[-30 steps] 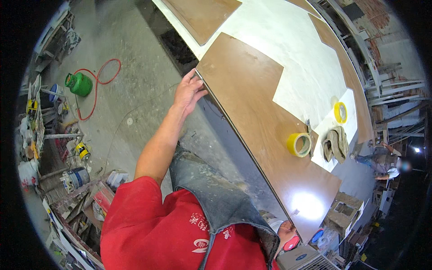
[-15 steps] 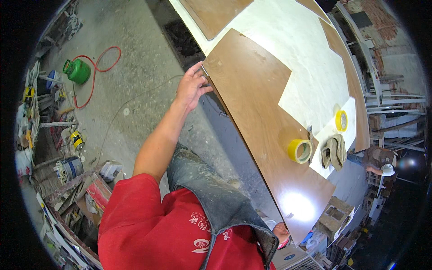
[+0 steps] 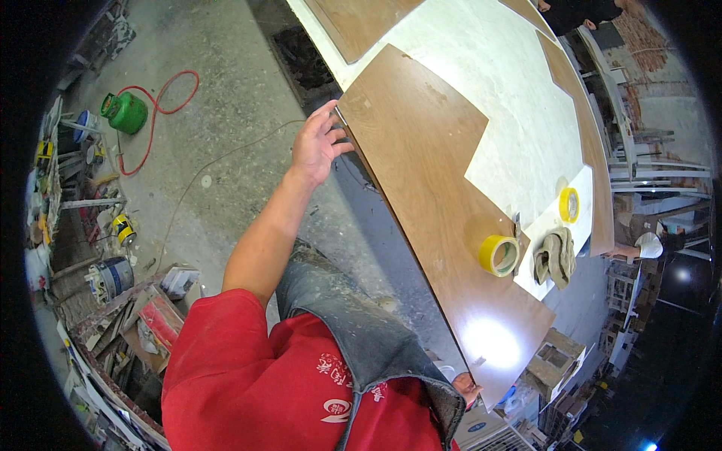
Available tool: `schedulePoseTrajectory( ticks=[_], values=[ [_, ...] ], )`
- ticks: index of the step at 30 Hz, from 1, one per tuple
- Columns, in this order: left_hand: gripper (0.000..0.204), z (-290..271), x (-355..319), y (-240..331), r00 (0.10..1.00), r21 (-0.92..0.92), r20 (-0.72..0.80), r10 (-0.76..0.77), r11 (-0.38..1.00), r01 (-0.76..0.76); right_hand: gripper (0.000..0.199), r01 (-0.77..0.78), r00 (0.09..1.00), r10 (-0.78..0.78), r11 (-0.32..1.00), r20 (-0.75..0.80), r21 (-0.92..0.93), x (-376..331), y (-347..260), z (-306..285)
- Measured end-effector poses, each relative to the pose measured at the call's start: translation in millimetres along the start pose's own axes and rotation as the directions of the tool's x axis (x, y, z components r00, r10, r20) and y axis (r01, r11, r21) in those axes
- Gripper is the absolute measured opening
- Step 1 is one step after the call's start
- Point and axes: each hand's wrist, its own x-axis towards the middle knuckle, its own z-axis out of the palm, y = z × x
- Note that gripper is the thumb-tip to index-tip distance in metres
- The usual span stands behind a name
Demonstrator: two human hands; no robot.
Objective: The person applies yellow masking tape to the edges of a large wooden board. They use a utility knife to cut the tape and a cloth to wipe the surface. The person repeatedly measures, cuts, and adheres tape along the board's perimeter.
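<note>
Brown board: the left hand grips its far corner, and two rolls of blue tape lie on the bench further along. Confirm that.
Not quite. In the head view the left hand does grip the far corner of the brown board, but the two tape rolls are yellow, not blue.

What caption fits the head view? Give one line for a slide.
Left hand grips the corner of a brown wooden panel; yellow tape roll and cloth lie on it.
</note>
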Motion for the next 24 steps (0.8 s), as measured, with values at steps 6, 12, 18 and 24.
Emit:
schedulePoseTrajectory(
  ticks=[6, 12, 18, 24],
  values=[
    [0.061, 14.3, -3.7, 0.3, 0.996, 0.171, -0.084, 0.024, 0.985, -0.009, 0.035, -0.004, 1.0, 0.003, 0.999, 0.007, 0.039, -18.5, 14.0, 21.0],
    [0.06, 29.0, -0.1, -1.2, 0.982, 0.239, -0.186, 0.028, 0.971, 0.018, 0.034, -0.024, 0.992, 0.023, 1.0, 0.126, 0.006, 7.5, -5.4, -19.6],
    [0.059, 27.0, 2.5, -3.5, 0.971, 0.255, -0.23, 0.07, 0.967, -0.009, 0.037, -0.001, 0.998, 0.003, 1.0, -0.062, 0.027, -11.9, 5.9, 24.2],
    [0.057, 29.2, 1.8, -2.9, 0.97, 0.245, -0.236, 0.064, 0.969, -0.005, 0.038, 0.018, 0.993, -0.013, 0.999, -0.121, 0.041, -25.0, 5.8, 34.6]
  ],
)
